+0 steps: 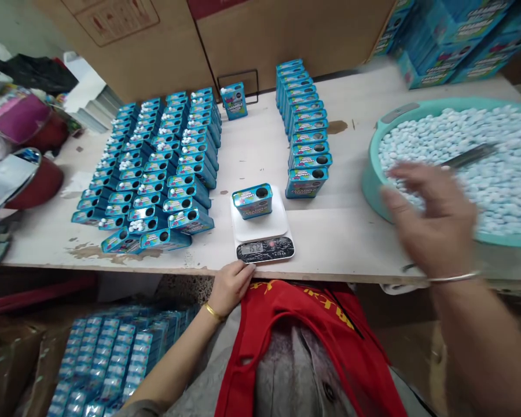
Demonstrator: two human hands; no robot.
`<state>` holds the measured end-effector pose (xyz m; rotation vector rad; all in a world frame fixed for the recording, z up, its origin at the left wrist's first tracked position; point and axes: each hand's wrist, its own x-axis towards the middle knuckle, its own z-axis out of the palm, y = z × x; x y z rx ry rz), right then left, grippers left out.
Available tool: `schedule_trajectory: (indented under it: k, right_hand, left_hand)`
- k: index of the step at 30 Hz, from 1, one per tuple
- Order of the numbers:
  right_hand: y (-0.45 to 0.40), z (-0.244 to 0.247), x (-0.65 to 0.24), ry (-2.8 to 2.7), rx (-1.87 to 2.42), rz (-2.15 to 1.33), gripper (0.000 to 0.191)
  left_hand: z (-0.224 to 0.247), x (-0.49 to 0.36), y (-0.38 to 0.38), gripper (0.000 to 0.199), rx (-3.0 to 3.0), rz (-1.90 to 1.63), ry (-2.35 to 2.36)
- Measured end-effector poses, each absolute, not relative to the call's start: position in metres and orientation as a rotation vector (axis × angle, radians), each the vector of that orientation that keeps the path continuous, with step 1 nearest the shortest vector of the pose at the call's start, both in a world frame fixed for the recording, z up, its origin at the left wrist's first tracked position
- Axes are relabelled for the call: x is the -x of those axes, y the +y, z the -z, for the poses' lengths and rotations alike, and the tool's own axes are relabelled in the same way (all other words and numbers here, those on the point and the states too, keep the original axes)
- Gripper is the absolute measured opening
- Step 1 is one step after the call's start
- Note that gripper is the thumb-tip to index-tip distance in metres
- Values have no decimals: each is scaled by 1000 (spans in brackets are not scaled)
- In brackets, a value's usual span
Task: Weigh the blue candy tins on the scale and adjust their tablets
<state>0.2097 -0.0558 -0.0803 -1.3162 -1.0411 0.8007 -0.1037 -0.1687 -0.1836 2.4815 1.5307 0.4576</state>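
Observation:
My right hand [429, 217] is blurred with motion, fingers spread, above the rim of a teal plastic basin [373, 179] heaped with pale blue-white candies [460, 139]. It holds nothing, and a metal scoop [469, 156] lies in the candies just beyond it. My left hand [230, 286] rests on the table's front edge, fingers together, next to a digital kitchen scale [264, 249]. A blue Caramelo tin [252, 201] with a round opening on top sits on the scale's white platform. The display seems to read about 151.2.
Several rows of blue tins [156, 168], many with candies at their openings, stand left of the scale on a white table [69, 243]. Another row of tins [306, 127] stands behind it. Blue cartons [451, 40] are stacked at the back right, and wrapped tins [99, 365] lie below the table.

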Motion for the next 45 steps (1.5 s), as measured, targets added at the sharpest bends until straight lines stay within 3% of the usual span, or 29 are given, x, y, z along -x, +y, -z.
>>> schedule_trajectory:
  k: [4,8,11,16,18,24,32,45]
  right_hand:
    - [-94,115,-137,-1015,1186,-1527,5]
    - [-126,132,-97,-394,1085,-2159,26]
    - [-130,129,-90,-52,896,-2366,24]
    - [-102,125,-94,-62,878,-2167,9]
    - [-89,126,-92,-34,899,-2079,9]
    - [-67,119,-76,82,859,-1967,14]
    - [-61,109,-69,213,817,-1908,26]
    - [-64,101,-66,142,824,-1898,21]
  left_hand:
    - [175,97,-170,19,-2416,-547,1597]
    - [146,78,-169,14,-2304,-827,1470]
    - [124,68,-153,27,-2429,-936,1332]
    - [125,85,-89,80,-2025,-1352,1737]
    - [134,95,-60,87,-1878,-1297,1670]
    - [126,96,-35,32,-2255,-981,1392]
    - [100,91,-55,34,-2947,-811,1372]
    - [115,93,-62,38,-2709,-1056,1455]
